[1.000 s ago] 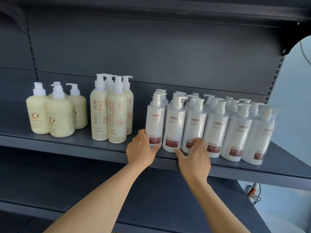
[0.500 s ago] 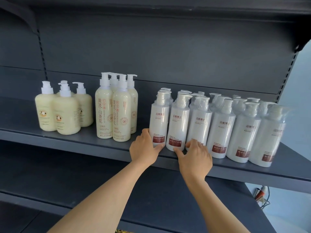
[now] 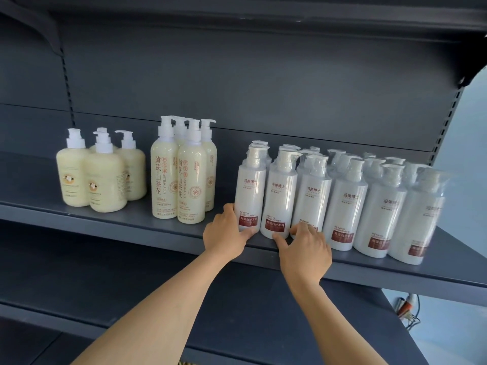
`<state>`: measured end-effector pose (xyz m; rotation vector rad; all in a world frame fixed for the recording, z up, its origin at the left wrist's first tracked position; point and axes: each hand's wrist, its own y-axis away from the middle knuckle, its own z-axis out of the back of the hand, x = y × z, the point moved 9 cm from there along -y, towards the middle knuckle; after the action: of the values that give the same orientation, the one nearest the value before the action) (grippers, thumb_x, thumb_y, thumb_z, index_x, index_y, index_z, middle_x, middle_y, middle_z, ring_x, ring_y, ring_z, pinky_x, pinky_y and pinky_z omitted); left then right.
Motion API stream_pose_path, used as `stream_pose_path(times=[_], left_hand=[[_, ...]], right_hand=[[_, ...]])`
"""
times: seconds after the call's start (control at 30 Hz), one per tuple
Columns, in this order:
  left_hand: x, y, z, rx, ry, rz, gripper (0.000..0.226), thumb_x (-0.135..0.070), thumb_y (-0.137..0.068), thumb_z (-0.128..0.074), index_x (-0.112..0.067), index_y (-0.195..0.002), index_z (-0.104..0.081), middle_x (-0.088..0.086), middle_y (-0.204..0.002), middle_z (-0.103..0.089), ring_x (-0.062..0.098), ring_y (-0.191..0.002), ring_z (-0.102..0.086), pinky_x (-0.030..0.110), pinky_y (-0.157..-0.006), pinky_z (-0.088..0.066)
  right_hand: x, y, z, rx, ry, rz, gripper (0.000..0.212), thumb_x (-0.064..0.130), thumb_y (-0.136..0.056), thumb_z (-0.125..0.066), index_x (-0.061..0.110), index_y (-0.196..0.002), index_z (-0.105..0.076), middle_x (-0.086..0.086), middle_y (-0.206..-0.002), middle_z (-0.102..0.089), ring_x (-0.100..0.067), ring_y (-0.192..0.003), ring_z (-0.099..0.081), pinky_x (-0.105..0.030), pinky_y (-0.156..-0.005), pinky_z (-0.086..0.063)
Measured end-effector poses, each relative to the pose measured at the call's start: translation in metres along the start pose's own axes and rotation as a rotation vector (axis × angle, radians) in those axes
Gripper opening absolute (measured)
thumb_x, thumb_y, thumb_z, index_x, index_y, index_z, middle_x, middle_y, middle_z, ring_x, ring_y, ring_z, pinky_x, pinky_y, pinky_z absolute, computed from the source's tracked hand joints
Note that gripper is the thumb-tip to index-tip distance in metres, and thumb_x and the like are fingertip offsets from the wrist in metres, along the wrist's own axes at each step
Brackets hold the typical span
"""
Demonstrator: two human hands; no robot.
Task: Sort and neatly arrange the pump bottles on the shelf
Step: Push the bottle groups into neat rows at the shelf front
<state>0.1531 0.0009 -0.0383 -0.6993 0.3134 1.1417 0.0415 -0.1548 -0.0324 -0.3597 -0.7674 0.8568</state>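
Your white conditioner bottles (image 3: 313, 196) stand upright along the shelf (image 3: 131, 219), pumps up. Your left hand (image 3: 224, 234) cups the leftmost bottle (image 3: 250, 192); your right hand (image 3: 305, 250) pinches the third bottle's (image 3: 312, 198) base.

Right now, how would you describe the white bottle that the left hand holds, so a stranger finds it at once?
Look at the dark grey shelf, where three groups of pump bottles stand. Go to the rightmost group, the white bottles with dark red labels. The bottle is the front one at the left end of that group, nearest the tall cream bottles, and the left hand grips its base.
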Motion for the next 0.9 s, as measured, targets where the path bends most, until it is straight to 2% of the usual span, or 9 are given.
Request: stream_pose_path(times=[0.2,0.5,0.6,0.73,0.9], left_hand=[[0.000,-0.002,-0.003,0.086,0.006,-0.023,0.061,-0.044,-0.086,-0.060,-0.018,-0.133,-0.031,0.004,-0.128,-0.052,0.022,-0.113,-0.053,0.036,-0.090,-0.044],[0.003,-0.002,-0.007,0.136,0.010,-0.024,0.063,-0.043,-0.087,-0.060,-0.019,-0.137,-0.029,0.004,-0.130,-0.051,0.022,-0.116,-0.052,0.035,-0.091,-0.045],[0.004,-0.001,-0.007,0.237,0.114,-0.040,0.067,-0.034,-0.087,-0.063,-0.017,-0.141,-0.026,0.003,-0.137,-0.049,0.021,-0.121,-0.051,0.036,-0.099,-0.045],[0.012,0.007,0.014,0.281,0.124,-0.038,0.073,-0.029,-0.088,-0.063,-0.015,-0.146,-0.022,0.006,-0.147,-0.039,0.020,-0.130,-0.044,0.035,-0.108,-0.037],[0.033,0.019,0.073,0.209,0.020,-0.037,0.050,-0.031,-0.088,-0.062,-0.021,-0.134,-0.042,0.000,-0.133,-0.051,0.016,-0.116,-0.052,0.027,-0.096,-0.042]], right_hand=[[0.001,0.001,-0.001,-0.002,0.014,0.001,0.034,0.050,-0.082,-0.060,0.017,-0.093,-0.059,0.003,-0.093,-0.064,-0.019,-0.093,-0.056,-0.030,-0.079,-0.042],[0.005,0.002,0.004,0.069,0.014,0.018,0.034,0.050,-0.085,-0.056,0.018,-0.097,-0.058,0.003,-0.099,-0.064,-0.019,-0.098,-0.055,-0.030,-0.082,-0.042],[0.008,0.004,0.007,0.152,-0.008,0.094,0.030,0.043,-0.088,-0.055,0.017,-0.104,-0.055,0.004,-0.107,-0.060,-0.018,-0.104,-0.052,-0.029,-0.084,-0.043],[0.027,0.008,0.024,0.195,-0.078,0.250,0.026,0.031,-0.091,-0.054,0.016,-0.112,-0.053,0.003,-0.110,-0.054,-0.016,-0.102,-0.049,-0.026,-0.071,-0.042],[0.076,0.011,0.043,0.183,-0.147,0.464,0.029,0.027,-0.090,-0.057,0.013,-0.116,-0.054,-0.002,-0.115,-0.053,-0.018,-0.106,-0.051,-0.026,-0.076,-0.044]])
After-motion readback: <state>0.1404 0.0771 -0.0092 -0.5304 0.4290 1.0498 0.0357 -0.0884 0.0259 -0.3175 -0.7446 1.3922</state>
